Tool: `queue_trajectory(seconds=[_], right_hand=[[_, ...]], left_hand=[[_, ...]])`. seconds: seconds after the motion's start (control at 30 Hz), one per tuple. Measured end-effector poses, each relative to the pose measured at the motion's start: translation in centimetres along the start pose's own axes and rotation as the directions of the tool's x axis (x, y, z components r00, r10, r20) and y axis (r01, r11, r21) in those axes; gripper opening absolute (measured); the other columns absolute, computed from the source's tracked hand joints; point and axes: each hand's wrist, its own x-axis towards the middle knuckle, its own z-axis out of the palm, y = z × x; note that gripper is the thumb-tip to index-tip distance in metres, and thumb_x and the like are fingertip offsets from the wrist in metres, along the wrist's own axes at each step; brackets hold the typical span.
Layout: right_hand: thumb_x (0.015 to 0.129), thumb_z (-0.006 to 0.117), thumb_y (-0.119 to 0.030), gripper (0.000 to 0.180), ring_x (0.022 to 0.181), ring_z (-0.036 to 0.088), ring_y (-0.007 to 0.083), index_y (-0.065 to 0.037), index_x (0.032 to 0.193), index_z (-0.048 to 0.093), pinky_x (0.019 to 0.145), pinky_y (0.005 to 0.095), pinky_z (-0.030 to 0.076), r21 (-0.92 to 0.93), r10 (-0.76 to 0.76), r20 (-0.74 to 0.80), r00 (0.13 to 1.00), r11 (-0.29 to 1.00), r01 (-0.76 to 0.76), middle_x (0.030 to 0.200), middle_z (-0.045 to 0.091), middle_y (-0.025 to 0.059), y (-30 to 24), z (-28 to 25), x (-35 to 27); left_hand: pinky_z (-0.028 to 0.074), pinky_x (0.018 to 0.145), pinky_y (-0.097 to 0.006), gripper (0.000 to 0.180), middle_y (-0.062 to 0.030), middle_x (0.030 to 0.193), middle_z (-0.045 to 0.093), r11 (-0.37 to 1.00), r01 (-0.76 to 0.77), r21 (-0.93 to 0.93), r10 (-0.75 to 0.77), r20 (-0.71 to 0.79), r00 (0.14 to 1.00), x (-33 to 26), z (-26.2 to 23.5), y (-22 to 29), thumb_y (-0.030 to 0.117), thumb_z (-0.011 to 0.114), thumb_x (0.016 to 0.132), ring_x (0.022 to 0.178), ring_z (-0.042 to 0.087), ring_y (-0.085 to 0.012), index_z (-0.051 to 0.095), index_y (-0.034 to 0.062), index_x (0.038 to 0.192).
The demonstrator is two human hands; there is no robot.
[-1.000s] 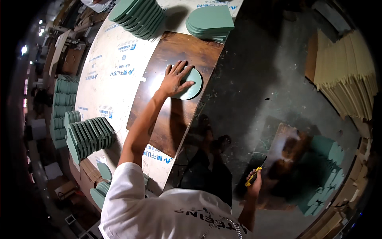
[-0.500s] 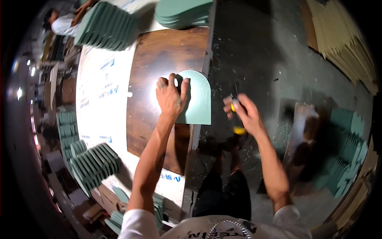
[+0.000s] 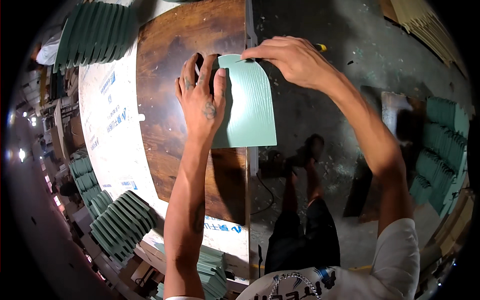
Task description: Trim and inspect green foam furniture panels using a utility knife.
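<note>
A pale green panel with one rounded end lies on a dark brown wooden board and overhangs the board's right edge. My left hand lies flat on the panel's left side, fingers spread. My right hand grips a small knife with a yellow end; its thin blade touches the panel's rounded top edge.
The board rests on a white sheet with blue print. Rows of upright green panels stand at the upper left and lower left. More green pieces are stacked at the right. The grey floor is littered with shavings.
My right hand has risen from beside the panel to its rounded top edge with the knife. My left hand stays pressed on the panel. The view has shifted closer.
</note>
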Motion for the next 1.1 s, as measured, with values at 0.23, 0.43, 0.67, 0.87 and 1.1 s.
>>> queue_trajectory(seconds=[0.23, 0.43, 0.67, 0.87, 1.1], right_hand=[[0.09, 0.053, 0.009, 0.053, 0.095, 0.068, 0.0205, -0.022, 0.129, 0.071, 0.084, 0.0374, 0.055, -0.07, 0.135, -0.109, 0.985, 0.987, -0.143, 0.11, 0.074, 0.007, -7.9, 2.6, -10.4], [0.087, 0.055, 0.01, 0.058, 0.09, 0.069, 0.0231, -0.023, 0.132, 0.069, 0.081, 0.0382, 0.055, -0.212, -0.031, -0.331, 0.943, 0.976, -0.042, 0.108, 0.074, 0.0075, -3.3, 1.8, -3.7], [0.081, 0.061, 0.011, 0.063, 0.097, 0.064, 0.018, -0.028, 0.129, 0.07, 0.075, 0.0343, 0.048, -0.188, 0.037, -0.085, 0.996, 0.981, -0.053, 0.105, 0.072, 0.0039, -12.2, 4.6, -15.2], [0.086, 0.055, 0.012, 0.062, 0.091, 0.064, 0.0173, -0.024, 0.134, 0.067, 0.072, 0.0314, 0.047, -0.278, -0.015, -0.227, 0.974, 0.959, -0.05, 0.1, 0.071, 0.005, -9.4, 2.5, -11.2], [0.083, 0.059, 0.0, 0.051, 0.085, 0.065, 0.0257, -0.015, 0.131, 0.067, 0.078, 0.0434, 0.049, -0.477, -0.118, 0.048, 0.992, 0.87, 0.127, 0.088, 0.067, 0.0074, -4.5, -2.5, -0.8]], left_hand=[[0.024, 0.116, -0.063, 0.045, -0.0221, 0.143, 0.05, 1.0, 0.009, -0.03, -0.01, -0.015, 1.0, -0.3, 0.5, -0.4, 0.046, 0.049, 0.104, 0.137, 0.045, -0.0408, 0.062, 0.0172, 0.136], [0.034, 0.11, -0.052, 0.044, -0.0205, 0.14, 0.055, 0.997, -0.081, -0.017, 0.079, -0.106, 0.991, 0.1, 0.8, -0.7, 0.046, 0.05, 0.104, 0.128, 0.053, -0.0372, 0.065, 0.0185, 0.135], [0.031, 0.112, -0.051, 0.043, -0.0198, 0.14, 0.055, 0.996, -0.09, 0.004, 0.089, -0.13, 0.987, -0.3, 0.7, -0.9, 0.048, 0.051, 0.104, 0.128, 0.052, -0.0365, 0.065, 0.0194, 0.133], [0.028, 0.115, -0.055, 0.044, -0.0185, 0.142, 0.054, 0.998, -0.058, -0.037, 0.054, -0.106, 0.993, -0.6, 1.2, -1.5, 0.05, 0.049, 0.104, 0.132, 0.05, -0.0368, 0.065, 0.0223, 0.134], [0.038, 0.11, -0.055, 0.055, -0.0193, 0.144, 0.054, 0.996, -0.094, 0.011, 0.095, -0.101, 0.99, -0.2, 0.6, -0.9, 0.054, 0.048, 0.104, 0.134, 0.048, -0.0405, 0.061, 0.0132, 0.139]])
